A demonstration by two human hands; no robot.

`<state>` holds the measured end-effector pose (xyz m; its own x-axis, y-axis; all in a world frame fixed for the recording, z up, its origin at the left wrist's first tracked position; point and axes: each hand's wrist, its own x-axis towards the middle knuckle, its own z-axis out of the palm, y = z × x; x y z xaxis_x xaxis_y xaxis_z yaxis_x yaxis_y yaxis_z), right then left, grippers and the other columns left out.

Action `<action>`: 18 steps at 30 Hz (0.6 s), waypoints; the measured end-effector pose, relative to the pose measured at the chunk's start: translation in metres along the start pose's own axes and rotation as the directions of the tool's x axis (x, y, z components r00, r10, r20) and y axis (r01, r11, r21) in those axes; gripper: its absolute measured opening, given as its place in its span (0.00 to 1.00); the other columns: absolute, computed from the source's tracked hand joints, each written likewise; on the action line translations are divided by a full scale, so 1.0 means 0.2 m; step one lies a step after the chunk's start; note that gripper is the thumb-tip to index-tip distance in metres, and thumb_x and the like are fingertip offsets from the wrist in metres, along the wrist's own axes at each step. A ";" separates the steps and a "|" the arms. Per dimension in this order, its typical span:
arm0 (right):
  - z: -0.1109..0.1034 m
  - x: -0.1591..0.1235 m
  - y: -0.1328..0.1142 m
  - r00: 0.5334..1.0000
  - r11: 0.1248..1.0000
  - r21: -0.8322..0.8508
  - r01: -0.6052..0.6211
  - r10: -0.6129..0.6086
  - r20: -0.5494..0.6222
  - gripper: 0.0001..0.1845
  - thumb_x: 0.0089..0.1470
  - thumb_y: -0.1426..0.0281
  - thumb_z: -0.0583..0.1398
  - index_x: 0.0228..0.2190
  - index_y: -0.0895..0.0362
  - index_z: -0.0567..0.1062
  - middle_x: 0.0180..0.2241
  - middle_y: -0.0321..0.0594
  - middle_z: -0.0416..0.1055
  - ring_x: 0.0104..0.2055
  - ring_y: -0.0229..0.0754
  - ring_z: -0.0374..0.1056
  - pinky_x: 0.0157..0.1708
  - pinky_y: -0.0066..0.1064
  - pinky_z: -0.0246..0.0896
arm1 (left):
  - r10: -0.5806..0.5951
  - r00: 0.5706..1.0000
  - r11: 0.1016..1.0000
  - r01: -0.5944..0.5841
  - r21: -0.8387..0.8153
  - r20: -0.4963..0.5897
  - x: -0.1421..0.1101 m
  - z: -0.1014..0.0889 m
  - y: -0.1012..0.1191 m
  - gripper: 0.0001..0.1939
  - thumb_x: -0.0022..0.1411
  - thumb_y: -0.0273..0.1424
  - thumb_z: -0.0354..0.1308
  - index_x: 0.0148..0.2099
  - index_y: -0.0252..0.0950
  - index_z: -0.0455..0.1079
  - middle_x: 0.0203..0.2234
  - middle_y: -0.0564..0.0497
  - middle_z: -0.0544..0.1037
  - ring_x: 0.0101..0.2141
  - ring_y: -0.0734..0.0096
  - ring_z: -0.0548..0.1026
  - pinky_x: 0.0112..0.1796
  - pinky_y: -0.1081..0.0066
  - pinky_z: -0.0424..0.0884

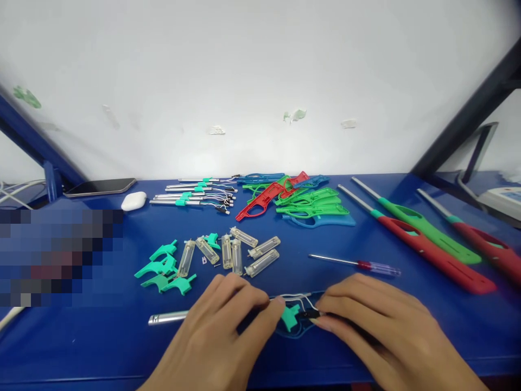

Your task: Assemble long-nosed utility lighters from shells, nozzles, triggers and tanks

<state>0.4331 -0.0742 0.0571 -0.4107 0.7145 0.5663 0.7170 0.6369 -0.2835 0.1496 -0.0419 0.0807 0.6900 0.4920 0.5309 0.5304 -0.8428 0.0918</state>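
Note:
Low in the middle, a blue lighter casing half (299, 335) lies between my hands, its ends hidden under them. My left hand (222, 326) is closed around its left part, thumb near a teal trigger (290, 316) inside the casing. A silver metal tube (166, 318) sticks out leftward from beneath that hand. With thumb and fingertips, my right hand (378, 326) pinches a small black igniter (308, 314) beside the trigger. White wires (299, 297) loop along the casing's upper edge.
Behind my hands lie teal triggers (165, 266), clear fuel tanks (227, 252) and a screwdriver (358, 264). Farther back are metal tubes with wires (177, 202) and coloured casing halves (311, 203). Assembled lighters (423, 250) rest at right. A phone (101, 187) and white case (134, 201) sit left.

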 end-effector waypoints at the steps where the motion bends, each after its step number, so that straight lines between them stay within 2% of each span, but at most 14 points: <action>1: 0.00 0.00 0.00 1.000 1.000 -0.002 0.004 -0.004 0.002 0.11 0.80 0.63 0.58 0.45 0.47 0.81 0.41 0.32 0.85 0.39 0.41 0.83 0.45 0.35 0.76 | 0.009 1.000 1.000 -0.009 -0.015 0.006 0.00 0.02 0.00 0.19 0.87 0.28 0.44 0.62 0.38 0.76 0.43 0.50 0.85 0.40 0.65 0.78 0.42 0.67 0.78; 7: -0.01 0.01 0.03 0.999 0.999 -0.006 0.038 -0.038 0.023 0.10 0.80 0.64 0.59 0.47 0.48 0.81 0.42 0.32 0.85 0.40 0.41 0.83 0.45 0.34 0.76 | 0.005 0.996 0.998 -0.010 -0.062 -0.084 0.01 0.06 0.01 0.21 0.88 0.30 0.42 0.58 0.36 0.78 0.39 0.50 0.84 0.37 0.67 0.75 0.39 0.69 0.76; 13: -0.03 0.02 0.03 0.997 0.998 0.017 0.063 -0.064 0.048 0.12 0.81 0.63 0.58 0.45 0.48 0.81 0.40 0.31 0.85 0.39 0.39 0.83 0.43 0.31 0.77 | 0.015 0.999 0.999 -0.017 -0.049 -0.049 0.04 0.05 0.02 0.23 0.89 0.30 0.40 0.58 0.37 0.79 0.40 0.52 0.86 0.37 0.70 0.77 0.42 0.69 0.77; 18: -0.02 0.03 0.02 0.997 0.998 0.027 0.065 -0.066 0.041 0.12 0.82 0.64 0.56 0.47 0.48 0.80 0.41 0.29 0.85 0.40 0.37 0.82 0.44 0.30 0.75 | 0.022 0.997 0.997 -0.028 -0.076 -0.073 0.04 0.05 0.02 0.24 0.89 0.32 0.40 0.56 0.36 0.79 0.37 0.52 0.84 0.35 0.70 0.75 0.39 0.70 0.76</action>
<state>0.4360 -0.0687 0.0635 -0.4800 0.6819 0.5520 0.6732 0.6897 -0.2667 0.1618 -0.0388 0.0759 0.6637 0.4560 0.5929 0.4722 -0.8702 0.1406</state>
